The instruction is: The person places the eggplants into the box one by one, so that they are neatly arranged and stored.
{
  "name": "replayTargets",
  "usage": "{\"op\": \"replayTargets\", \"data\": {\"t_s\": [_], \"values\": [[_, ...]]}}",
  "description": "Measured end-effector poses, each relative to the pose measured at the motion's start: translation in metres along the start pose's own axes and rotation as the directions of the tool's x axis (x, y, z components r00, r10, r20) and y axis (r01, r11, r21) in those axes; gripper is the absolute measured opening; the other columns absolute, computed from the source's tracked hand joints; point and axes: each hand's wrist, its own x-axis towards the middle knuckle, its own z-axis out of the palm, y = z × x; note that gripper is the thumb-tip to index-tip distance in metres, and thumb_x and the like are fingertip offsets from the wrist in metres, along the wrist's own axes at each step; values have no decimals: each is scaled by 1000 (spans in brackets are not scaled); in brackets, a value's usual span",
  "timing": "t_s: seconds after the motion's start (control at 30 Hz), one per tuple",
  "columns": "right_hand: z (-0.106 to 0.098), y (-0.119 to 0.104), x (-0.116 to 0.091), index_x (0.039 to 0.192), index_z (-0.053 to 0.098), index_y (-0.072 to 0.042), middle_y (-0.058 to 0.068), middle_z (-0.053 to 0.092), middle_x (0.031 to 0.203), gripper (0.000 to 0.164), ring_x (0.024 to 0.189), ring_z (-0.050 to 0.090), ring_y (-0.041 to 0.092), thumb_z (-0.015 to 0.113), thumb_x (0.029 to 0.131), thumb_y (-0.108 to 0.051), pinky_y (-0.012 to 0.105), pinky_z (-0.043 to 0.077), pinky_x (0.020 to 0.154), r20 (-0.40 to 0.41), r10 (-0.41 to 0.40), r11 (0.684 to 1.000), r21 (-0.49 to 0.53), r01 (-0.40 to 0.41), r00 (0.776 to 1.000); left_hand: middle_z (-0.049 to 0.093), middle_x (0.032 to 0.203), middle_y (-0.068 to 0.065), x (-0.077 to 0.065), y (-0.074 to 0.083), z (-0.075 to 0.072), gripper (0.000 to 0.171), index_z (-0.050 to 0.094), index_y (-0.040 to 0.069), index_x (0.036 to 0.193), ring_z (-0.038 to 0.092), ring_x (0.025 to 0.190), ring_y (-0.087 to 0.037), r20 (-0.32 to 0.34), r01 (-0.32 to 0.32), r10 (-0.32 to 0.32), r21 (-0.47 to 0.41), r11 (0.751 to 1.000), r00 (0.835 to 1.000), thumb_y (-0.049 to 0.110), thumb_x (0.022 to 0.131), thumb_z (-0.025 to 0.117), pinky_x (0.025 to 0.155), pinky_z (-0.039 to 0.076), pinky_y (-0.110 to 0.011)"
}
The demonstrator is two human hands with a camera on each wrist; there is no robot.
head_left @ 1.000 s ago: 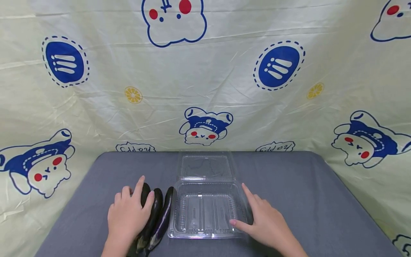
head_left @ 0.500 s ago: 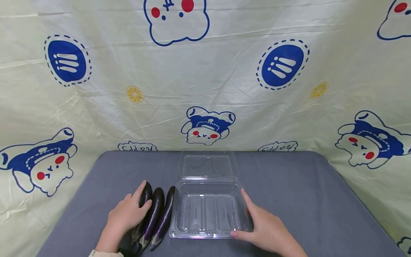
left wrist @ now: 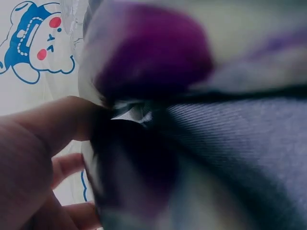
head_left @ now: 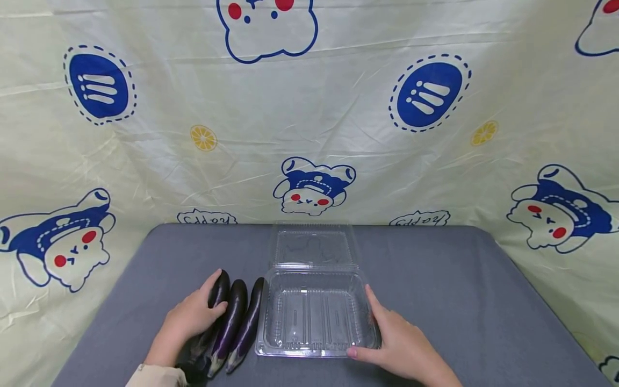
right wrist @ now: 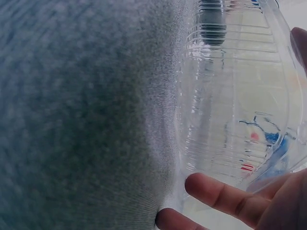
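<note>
Three long, dark purple eggplants lie side by side at the left: the left eggplant (head_left: 220,290), the middle eggplant (head_left: 233,317) and the right eggplant (head_left: 248,329). My left hand (head_left: 189,317) grips the left eggplant, thumb on its right side and fingers along its far left. Close up in the left wrist view, blurred purple eggplant ends (left wrist: 158,52) fill the middle. A clear plastic clamshell box (head_left: 309,317) stands right of the eggplants, its lid (head_left: 314,250) folded back. My right hand (head_left: 401,341) holds its right front corner, with fingers (right wrist: 216,194) against the side wall.
Grey cloth (head_left: 435,279) covers the table under everything. Behind it hangs a pale curtain (head_left: 333,107) with printed cartoon bears. The right eggplant lies right beside the box's left wall.
My left hand has lowered and closed in around the left eggplant, its wrist swinging left so the sleeve shows. My right hand stays at the box's corner, thumb now at the front rim.
</note>
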Motion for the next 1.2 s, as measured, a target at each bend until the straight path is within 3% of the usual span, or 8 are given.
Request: {"op": "replayTargets", "data": {"t_s": [0.23,0.43,0.67,0.87,1.0,1.2], "values": [[0,2,0,161,10,-22,0,65,121,124,110,60,19,70,68,-78,46,52,76,0,-8,1000,2,8,1000,48,146,-29,6,-1,-3,79,23,22,158,55,119,-51,-30,-37,37,23,999,999,32,92,65,78,49,-62],[0,3,2,161,9,-20,-1,64,118,125,103,58,17,71,68,-77,42,51,72,15,-20,1000,15,20,1000,47,144,-33,13,-9,-4,84,19,24,159,56,119,-51,-7,-58,58,15,998,998,32,91,67,80,49,-60],[0,6,3,161,9,-18,-3,63,116,127,100,56,14,72,67,-76,39,49,71,15,-30,999,26,29,999,47,142,-36,19,-17,-7,89,18,21,159,59,116,-45,14,-127,128,-25,992,992,29,87,71,85,49,-56],[1,7,3,161,8,-18,-5,62,115,128,98,55,13,73,67,-76,37,49,72,4,-41,999,34,40,999,53,138,-30,21,-23,-7,84,30,19,155,60,104,-33,-31,-241,240,-23,970,970,15,82,71,83,48,-48],[2,8,3,161,8,-19,-7,60,114,128,97,54,12,73,66,-76,36,48,73,1,-44,998,38,44,999,51,142,-28,23,-28,-7,85,33,15,154,57,117,-35,-37,-322,321,-36,946,946,8,79,71,94,46,-52],[2,8,2,161,8,-20,-8,61,114,128,98,54,12,74,67,-75,36,48,74,9,-41,998,54,40,999,53,140,-26,23,-31,-9,85,37,17,153,57,114,-34,-32,-346,345,-43,937,938,7,76,72,92,46,-50]]}}
